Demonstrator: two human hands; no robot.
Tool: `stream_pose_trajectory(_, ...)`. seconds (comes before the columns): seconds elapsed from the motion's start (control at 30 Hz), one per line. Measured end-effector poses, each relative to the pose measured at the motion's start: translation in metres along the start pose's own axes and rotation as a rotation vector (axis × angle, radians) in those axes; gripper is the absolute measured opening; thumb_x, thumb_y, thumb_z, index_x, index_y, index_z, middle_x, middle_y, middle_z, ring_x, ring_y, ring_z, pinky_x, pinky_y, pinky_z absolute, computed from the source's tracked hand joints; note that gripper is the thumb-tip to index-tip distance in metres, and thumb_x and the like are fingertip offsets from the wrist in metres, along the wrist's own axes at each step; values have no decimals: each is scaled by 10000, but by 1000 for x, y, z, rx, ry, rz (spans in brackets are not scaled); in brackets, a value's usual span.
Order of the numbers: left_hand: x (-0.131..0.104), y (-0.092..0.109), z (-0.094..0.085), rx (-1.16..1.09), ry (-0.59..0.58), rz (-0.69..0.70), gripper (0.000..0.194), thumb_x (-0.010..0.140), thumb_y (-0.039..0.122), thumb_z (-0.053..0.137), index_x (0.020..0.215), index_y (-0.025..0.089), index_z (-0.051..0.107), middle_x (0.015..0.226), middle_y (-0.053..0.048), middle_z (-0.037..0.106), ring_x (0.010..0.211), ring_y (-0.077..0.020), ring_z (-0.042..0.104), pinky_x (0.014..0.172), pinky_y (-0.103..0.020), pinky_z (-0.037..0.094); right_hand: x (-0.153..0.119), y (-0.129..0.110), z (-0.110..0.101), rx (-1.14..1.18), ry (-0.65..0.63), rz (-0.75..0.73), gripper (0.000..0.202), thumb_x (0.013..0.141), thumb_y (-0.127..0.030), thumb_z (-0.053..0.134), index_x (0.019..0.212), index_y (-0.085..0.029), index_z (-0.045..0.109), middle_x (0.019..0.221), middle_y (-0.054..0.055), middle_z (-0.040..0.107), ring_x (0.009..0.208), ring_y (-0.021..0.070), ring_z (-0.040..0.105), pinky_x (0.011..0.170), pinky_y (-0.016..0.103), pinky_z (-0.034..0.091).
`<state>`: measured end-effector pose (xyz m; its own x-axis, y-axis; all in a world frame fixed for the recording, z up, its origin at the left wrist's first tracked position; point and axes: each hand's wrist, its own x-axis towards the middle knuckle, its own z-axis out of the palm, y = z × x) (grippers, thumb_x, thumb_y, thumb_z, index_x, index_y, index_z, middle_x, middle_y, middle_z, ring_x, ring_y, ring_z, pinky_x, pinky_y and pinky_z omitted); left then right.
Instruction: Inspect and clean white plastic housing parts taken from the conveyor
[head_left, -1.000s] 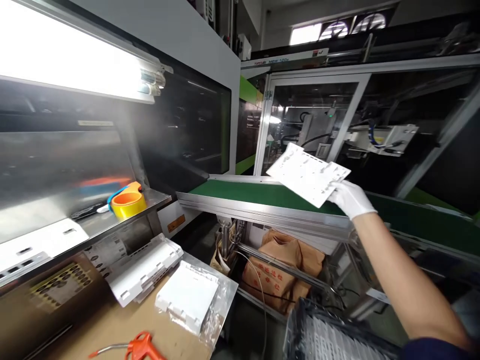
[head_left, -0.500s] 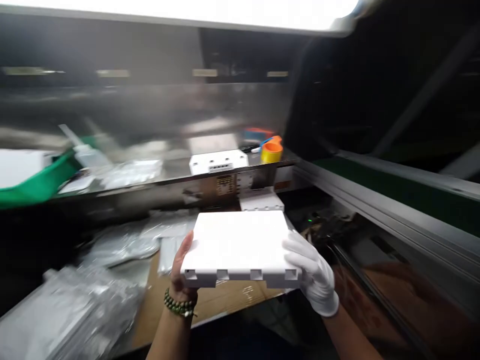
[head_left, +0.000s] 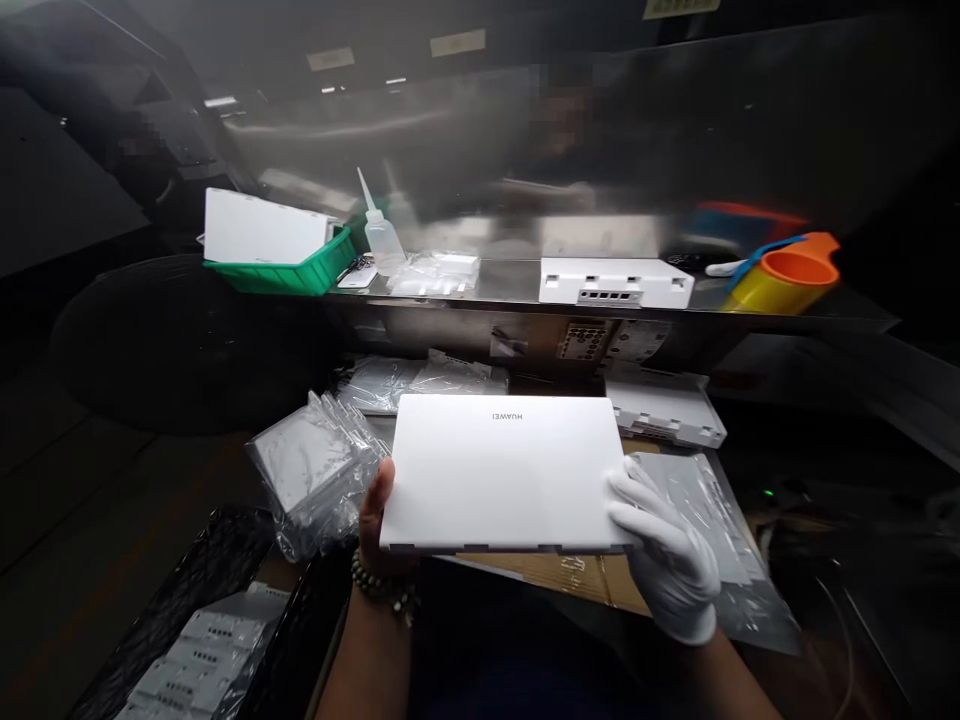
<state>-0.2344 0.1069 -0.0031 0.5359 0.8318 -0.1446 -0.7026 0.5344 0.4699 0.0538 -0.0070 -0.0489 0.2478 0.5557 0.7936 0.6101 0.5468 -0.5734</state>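
A white rectangular plastic router (head_left: 504,475) with upside-down HUAWEI lettering is held up in front of me, above the work surface. My left hand (head_left: 379,520), bare and with a beaded bracelet, grips its left edge, thumb on the side. At the right edge, my right hand (head_left: 667,540) in a white glove holds it, fingers along the top face and side. The undersides of both hands are hidden. Behind it on the right lies another white router (head_left: 664,400), and a similar white router (head_left: 616,283) stands on the shelf.
Bagged white units (head_left: 315,465) lie at left, above a black crate (head_left: 247,530) holding several white units. The metal shelf (head_left: 510,290) carries a green bin (head_left: 315,268), a squeeze bottle (head_left: 384,243) and an orange-yellow tape roll (head_left: 784,280). Cardboard (head_left: 592,580) lies under the router.
My view has swung left, bringing the crate and whole green bin into sight. The router stays in both hands but has tilted, so its lettered top face shows and its slotted front edge shows less.
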Motion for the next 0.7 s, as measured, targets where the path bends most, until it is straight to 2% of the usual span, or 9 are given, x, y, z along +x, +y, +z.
stream_pose_trajectory(0.13, -6, 6, 6, -38, 129, 99, 544, 991, 435, 388, 1444, 180, 549, 1212, -118, 753, 1337, -336, 574, 1151, -546, 415, 7, 0, 15, 64, -63, 3, 557, 863, 8, 637, 1279, -359, 684, 1322, -5, 703, 1297, 315, 622, 1115, 636, 509)
stream_pose_trajectory(0.37, -9, 16, 17, -50, 293, 197, 554, 875, 296, 472, 1393, 135, 588, 1001, -108, 802, 1137, -343, 704, 1065, -528, 505, 18, -1, 31, 156, -131, 72, 530, 877, 5, 628, 1268, -347, 696, 1310, 4, 710, 1311, 330, 609, 1122, 657, 482)
stream_pose_trajectory(0.57, -9, 22, 17, -59, 290, 182, 625, 793, 280, 464, 1378, 109, 600, 920, -105, 805, 1099, -363, 716, 1047, -560, 509, 24, -3, 40, 217, -145, 104, 496, 902, -8, 600, 1268, -327, 700, 1341, 12, 693, 1337, 312, 589, 1167, 617, 451)
stream_pose_trajectory(0.7, -9, 27, 6, -102, 233, 91, 607, 800, 270, 454, 1354, 81, 613, 945, -127, 801, 1073, -361, 726, 1014, -553, 532, 25, -1, 46, 240, -140, 170, 419, 908, -74, 638, 1230, -332, 713, 1293, 19, 717, 1313, 303, 611, 1140, 593, 481)
